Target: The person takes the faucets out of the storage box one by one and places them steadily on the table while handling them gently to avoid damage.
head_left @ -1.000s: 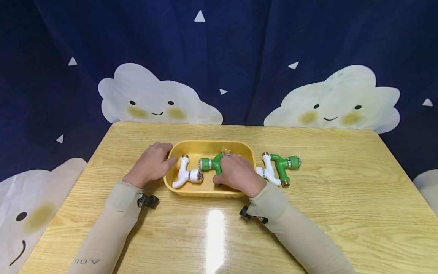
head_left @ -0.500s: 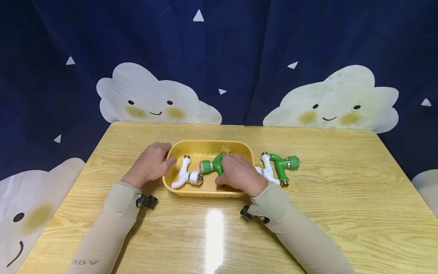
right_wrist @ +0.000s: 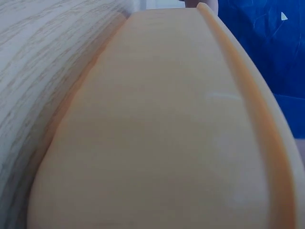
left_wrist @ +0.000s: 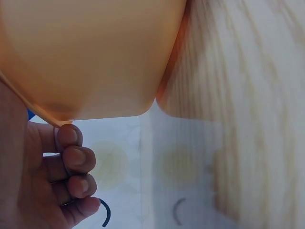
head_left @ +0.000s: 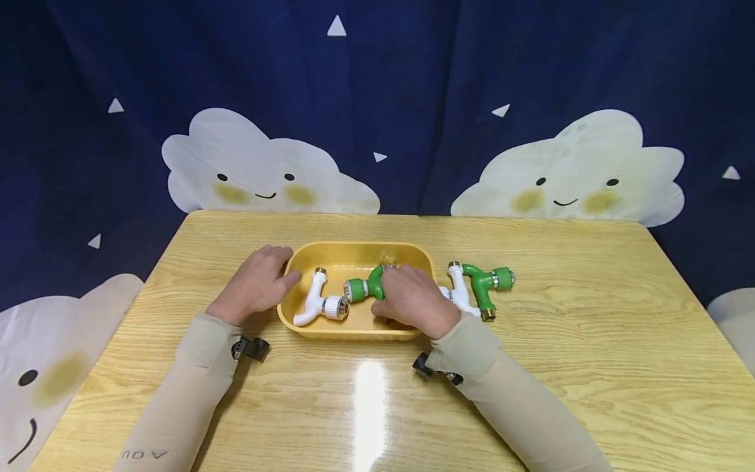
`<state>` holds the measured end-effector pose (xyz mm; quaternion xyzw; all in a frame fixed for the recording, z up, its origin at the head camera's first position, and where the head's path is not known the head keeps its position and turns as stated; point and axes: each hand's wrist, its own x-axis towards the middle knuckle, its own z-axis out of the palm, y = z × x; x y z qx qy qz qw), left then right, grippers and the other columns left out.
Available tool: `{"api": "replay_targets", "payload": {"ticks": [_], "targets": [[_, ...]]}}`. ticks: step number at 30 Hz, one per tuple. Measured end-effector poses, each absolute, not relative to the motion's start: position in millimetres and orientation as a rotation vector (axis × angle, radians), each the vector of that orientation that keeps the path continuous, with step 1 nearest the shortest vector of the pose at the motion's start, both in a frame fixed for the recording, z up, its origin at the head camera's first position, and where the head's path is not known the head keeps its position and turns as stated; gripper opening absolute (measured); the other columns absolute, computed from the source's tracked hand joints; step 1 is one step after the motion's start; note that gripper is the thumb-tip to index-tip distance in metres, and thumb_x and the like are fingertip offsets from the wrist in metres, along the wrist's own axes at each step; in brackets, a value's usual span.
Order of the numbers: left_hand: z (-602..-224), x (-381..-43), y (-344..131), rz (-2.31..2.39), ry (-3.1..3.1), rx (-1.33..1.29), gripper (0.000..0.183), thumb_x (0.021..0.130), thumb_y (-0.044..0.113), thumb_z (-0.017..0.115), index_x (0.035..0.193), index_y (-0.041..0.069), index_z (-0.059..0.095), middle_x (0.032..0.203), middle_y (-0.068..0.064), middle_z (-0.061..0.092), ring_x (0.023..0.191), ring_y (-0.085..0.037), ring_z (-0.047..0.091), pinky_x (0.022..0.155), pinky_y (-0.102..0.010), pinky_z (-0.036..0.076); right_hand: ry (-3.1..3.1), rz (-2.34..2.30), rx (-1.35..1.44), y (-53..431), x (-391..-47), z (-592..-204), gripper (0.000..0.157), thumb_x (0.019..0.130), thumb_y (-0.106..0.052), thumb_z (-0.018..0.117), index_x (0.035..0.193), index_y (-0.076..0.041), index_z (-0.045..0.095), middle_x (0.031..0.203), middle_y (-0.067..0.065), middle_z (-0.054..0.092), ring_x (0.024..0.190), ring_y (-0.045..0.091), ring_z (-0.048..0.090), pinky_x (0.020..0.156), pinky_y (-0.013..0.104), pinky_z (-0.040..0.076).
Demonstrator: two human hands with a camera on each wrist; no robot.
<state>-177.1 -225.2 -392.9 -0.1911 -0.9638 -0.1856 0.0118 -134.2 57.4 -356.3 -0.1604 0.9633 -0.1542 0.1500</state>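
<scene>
A yellow plastic basin [head_left: 361,335] stands on the table. My left hand [head_left: 252,285] grips its left end, thumb over the rim; in the left wrist view the curled fingers [left_wrist: 78,159] lie at the rim's outer side. Inside the basin my right hand [head_left: 415,298] holds a green tap [head_left: 357,290], whose ribbed handle points left while the hand hides much of its body. To the left of it lies a white tap [head_left: 315,301] with a brass-coloured threaded end. The right wrist view shows the basin's outer wall [right_wrist: 157,119], not my fingers.
Just outside the basin's right end, another white tap [head_left: 462,292] and another green tap [head_left: 483,288] lie close together on the wooden table [head_left: 578,328]. A dark blue curtain [head_left: 413,78] with smiling clouds hangs behind the table's far edge.
The head view has shifted slightly, so the scene sits a little further left. My right hand and the green tap have moved slightly right within the basin. My left hand stays at the rim.
</scene>
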Motion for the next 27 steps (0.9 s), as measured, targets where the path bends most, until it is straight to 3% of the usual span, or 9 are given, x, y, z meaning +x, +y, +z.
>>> {"api": "replay_targets", "payload": {"ticks": [11,27], "targets": [[-393,-177,-225,-0.585,-3.007,-0.593,0.022,0.096,0.023,0.054,0.077,0.013,0.050,0.072,-0.005,0.045,0.075,-0.024,0.044,0.070,-0.034,0.034,2.843,-0.451,-0.504,55,-135,-363,0.053,0.093,-0.026,0.074,0.054,-0.019,0.039,0.054,-0.006,0.033,0.047,0.009,0.030,0.044,0.023,0.026],[-392,-177,-225,-0.565,-3.028,-0.590,0.022,0.096,0.023,0.054,0.078,0.012,0.049,0.073,-0.006,0.045,0.073,-0.024,0.043,0.068,-0.034,0.033,2.899,-0.451,-0.506,55,-141,-371,0.050,0.090,-0.029,0.078,0.057,-0.019,0.043,0.056,-0.005,0.037,0.051,0.010,0.036,0.047,0.025,0.030]]}}
